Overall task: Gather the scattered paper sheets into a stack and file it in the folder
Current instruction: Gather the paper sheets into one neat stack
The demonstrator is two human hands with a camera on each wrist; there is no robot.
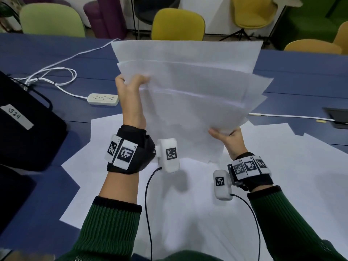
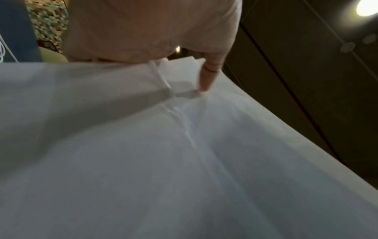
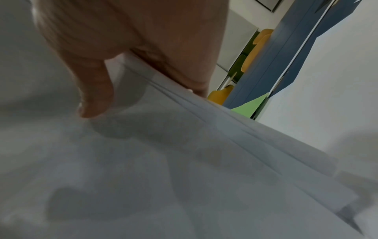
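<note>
Head view: both hands (image 1: 131, 98) on sheets (image 1: 188, 87)

A long dark blue table (image 1: 37, 53) carries a cream plastic power strip (image 1: 103, 99) whose white cord (image 1: 56, 72) runs away in loops toward the left. At the left edge lies a black fabric bag (image 1: 22, 132) with a white tape label (image 1: 16, 115) handwritten "324". A black recessed socket box (image 1: 337, 117) sits at the table's right edge. Beyond the table stand a pale green chair (image 1: 50, 21), mustard yellow chairs (image 1: 178, 25) and a purple seat (image 1: 105, 17).
</note>
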